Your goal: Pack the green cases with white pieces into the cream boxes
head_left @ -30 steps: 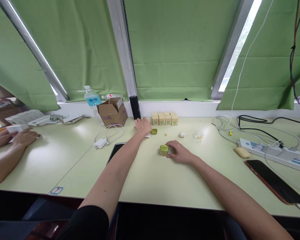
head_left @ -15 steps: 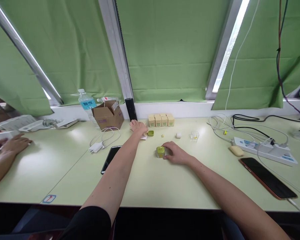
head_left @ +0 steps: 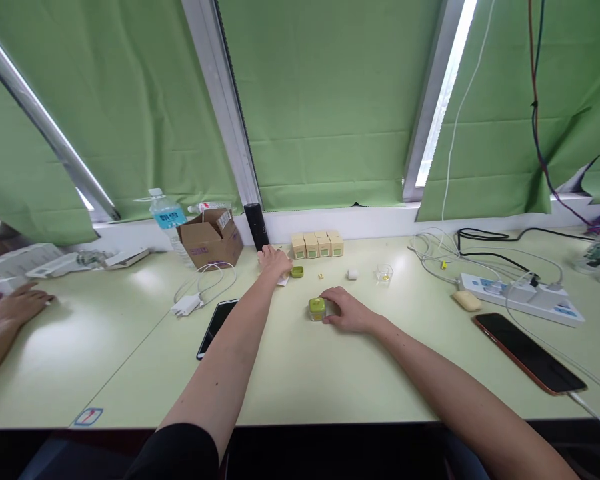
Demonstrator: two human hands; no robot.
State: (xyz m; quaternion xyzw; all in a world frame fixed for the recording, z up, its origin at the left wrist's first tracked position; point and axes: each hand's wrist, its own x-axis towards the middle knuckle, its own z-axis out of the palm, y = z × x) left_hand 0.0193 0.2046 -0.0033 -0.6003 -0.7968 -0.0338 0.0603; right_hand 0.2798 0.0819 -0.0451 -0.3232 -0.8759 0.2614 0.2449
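My right hand (head_left: 349, 311) rests on the table with thumb and fingers closed against the right side of a small clear jar with a green lid (head_left: 317, 308). The jar stands upright. Farther off, my left hand (head_left: 276, 262) reaches down in front of a black cylinder (head_left: 257, 227), its fingers bent over something pale that I cannot make out. A bit of white paper (head_left: 283, 281) sticks out beside that hand. Just right of it lies a small green square container (head_left: 297, 272). A tiny yellow piece (head_left: 321, 276), a white roll (head_left: 353, 274) and a clear dish (head_left: 383, 273) follow in a row.
Several small beige boxes (head_left: 317, 245) stand by the wall. Left are an open carton (head_left: 211, 240), a water bottle (head_left: 169, 217), a charger (head_left: 186, 305) and a phone (head_left: 215, 328). Right are a power strip (head_left: 523, 299) and another phone (head_left: 530, 352). Another person's hand (head_left: 20, 310) is far left.
The view has shifted slightly, so most things sit a little farther left in the picture. My right hand stays at the jar; my left hand stays over the pale thing.
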